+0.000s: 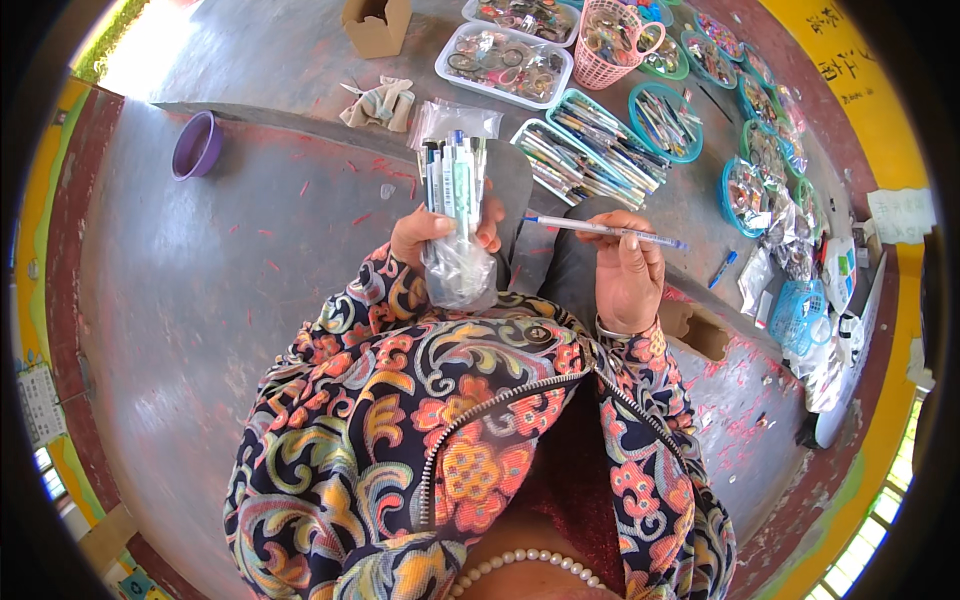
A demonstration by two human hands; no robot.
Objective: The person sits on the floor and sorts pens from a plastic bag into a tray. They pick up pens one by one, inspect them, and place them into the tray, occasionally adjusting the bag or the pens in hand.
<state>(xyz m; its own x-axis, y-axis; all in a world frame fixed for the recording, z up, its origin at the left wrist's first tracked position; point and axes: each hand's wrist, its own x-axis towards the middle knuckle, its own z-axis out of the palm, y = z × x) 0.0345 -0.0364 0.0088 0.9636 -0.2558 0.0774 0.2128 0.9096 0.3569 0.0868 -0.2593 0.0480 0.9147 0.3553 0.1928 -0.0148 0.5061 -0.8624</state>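
Note:
My left hand [422,232] is closed around a clear plastic bag [462,272] packed with several upright pens [462,180]. The pens' upper ends stick out of the bag. Between the thumb and fingers of my right hand [630,268] is a single slim pen [605,232], white with blue ends. It lies nearly level, its left end pointing toward the bag without touching it. Beyond my hands, a rectangular basket of pens [590,165] rests on the grey surface, and a round blue basket [634,104] beside it holds more pens.
White trays [447,72] of small items and a pink basket [588,72] stand at the far side. A cloth [385,104], a cardboard box [400,35] and a purple basin [180,160] are left. Blue baskets [727,190] line the right. A blue pen [722,270] lies nearby.

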